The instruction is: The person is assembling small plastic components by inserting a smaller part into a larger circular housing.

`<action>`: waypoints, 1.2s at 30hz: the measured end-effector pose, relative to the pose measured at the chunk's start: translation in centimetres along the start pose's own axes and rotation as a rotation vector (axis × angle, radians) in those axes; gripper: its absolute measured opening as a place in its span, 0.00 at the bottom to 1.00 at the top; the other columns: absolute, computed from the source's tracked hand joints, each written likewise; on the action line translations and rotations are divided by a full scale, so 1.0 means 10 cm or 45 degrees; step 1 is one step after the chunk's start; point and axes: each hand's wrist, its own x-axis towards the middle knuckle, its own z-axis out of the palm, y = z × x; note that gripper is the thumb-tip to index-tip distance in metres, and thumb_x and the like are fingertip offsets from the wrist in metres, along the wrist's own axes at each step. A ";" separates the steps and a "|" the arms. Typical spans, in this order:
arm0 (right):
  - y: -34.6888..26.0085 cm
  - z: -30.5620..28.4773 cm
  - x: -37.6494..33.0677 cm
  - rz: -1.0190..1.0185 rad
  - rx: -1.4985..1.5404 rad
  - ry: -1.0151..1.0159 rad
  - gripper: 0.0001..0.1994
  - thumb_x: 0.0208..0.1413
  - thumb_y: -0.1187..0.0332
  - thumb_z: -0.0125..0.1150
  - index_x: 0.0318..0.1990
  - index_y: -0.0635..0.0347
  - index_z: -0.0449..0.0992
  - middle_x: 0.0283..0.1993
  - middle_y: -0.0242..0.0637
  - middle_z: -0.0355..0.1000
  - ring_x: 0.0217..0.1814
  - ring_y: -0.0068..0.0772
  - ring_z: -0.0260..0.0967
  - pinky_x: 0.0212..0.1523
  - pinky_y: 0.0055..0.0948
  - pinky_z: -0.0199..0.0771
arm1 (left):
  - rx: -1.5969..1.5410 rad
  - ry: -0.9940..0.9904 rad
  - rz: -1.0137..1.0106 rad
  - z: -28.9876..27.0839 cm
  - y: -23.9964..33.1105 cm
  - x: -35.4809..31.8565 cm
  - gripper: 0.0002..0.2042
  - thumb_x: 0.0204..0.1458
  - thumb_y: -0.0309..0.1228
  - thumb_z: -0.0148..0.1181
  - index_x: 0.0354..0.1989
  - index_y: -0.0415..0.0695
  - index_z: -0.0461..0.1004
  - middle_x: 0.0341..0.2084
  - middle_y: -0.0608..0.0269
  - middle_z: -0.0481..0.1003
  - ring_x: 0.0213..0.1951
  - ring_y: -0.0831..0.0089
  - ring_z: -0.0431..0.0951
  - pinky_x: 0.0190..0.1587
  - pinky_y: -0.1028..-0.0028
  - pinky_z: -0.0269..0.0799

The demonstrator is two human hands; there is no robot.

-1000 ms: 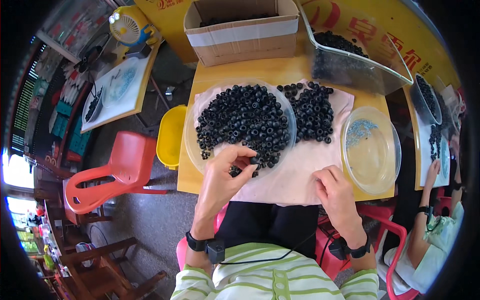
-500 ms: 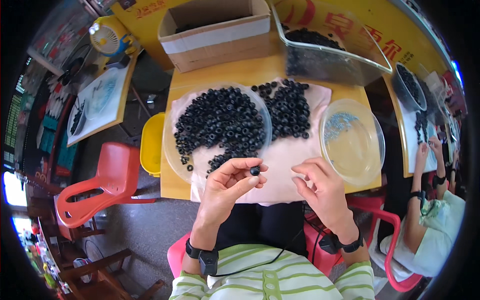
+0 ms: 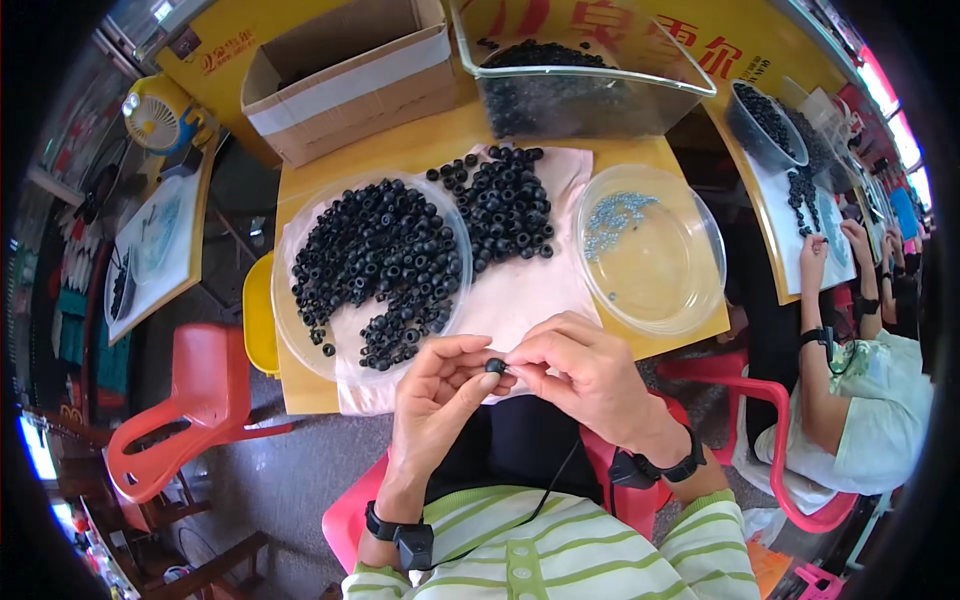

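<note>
Between thumb and fingertips, my left hand (image 3: 428, 402) grips a small round black piece with a hole, like a bead (image 3: 495, 366). My right hand (image 3: 592, 378) meets it from the right, thumb and forefinger pinched together at the piece; whatever they pinch is too small to make out. Beyond the hands, a shallow clear round tray (image 3: 288, 338) holds a heap of similar black pieces (image 3: 375, 260). More loose black pieces (image 3: 503, 205) lie beside it on a pale pink cloth (image 3: 530, 295). To the right, a clear round tub (image 3: 665, 322) contains tiny bluish bits (image 3: 612, 222).
A cardboard box (image 3: 350, 95) and a clear bin (image 3: 590, 105) of black pieces stand at the table's back. Left are a yellow tub (image 3: 260, 315) and a red chair (image 3: 205, 375). At right, another person (image 3: 850, 400) works at a neighbouring table.
My right hand has moved left from apart to the black piece in my left hand, its fingertips now closed. The view has shifted, so the table sits further left.
</note>
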 end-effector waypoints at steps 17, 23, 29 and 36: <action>0.13 0.01 -0.08 -0.030 0.055 -0.006 0.08 0.49 0.74 0.65 0.31 0.63 0.69 0.31 0.39 0.69 0.35 0.43 0.71 0.36 0.36 0.73 | 0.385 0.143 0.129 -0.01 -0.22 0.06 0.08 0.54 0.13 0.58 0.42 0.35 0.72 0.37 0.56 0.78 0.37 0.72 0.81 0.44 0.75 0.77; 0.21 0.11 -0.13 -0.028 0.102 -0.024 0.07 0.49 0.75 0.64 0.31 0.60 0.70 0.31 0.36 0.68 0.35 0.39 0.70 0.34 0.34 0.71 | 0.408 0.102 0.183 -0.08 -0.30 0.03 0.08 0.55 0.13 0.58 0.42 0.34 0.72 0.38 0.55 0.78 0.37 0.72 0.80 0.44 0.74 0.78; 0.22 0.08 -0.12 -0.020 0.192 -0.050 0.07 0.48 0.76 0.64 0.30 0.62 0.69 0.30 0.38 0.68 0.33 0.41 0.69 0.34 0.34 0.71 | 0.337 0.089 0.127 -0.06 -0.26 0.04 0.08 0.54 0.15 0.59 0.41 0.34 0.72 0.38 0.55 0.78 0.38 0.72 0.80 0.44 0.74 0.78; 0.22 0.03 -0.07 0.134 0.288 -0.107 0.07 0.47 0.77 0.65 0.29 0.60 0.71 0.29 0.37 0.68 0.31 0.38 0.70 0.31 0.32 0.71 | 0.343 0.089 0.096 -0.02 -0.21 0.06 0.07 0.55 0.14 0.58 0.42 0.33 0.72 0.38 0.54 0.78 0.39 0.70 0.82 0.44 0.74 0.78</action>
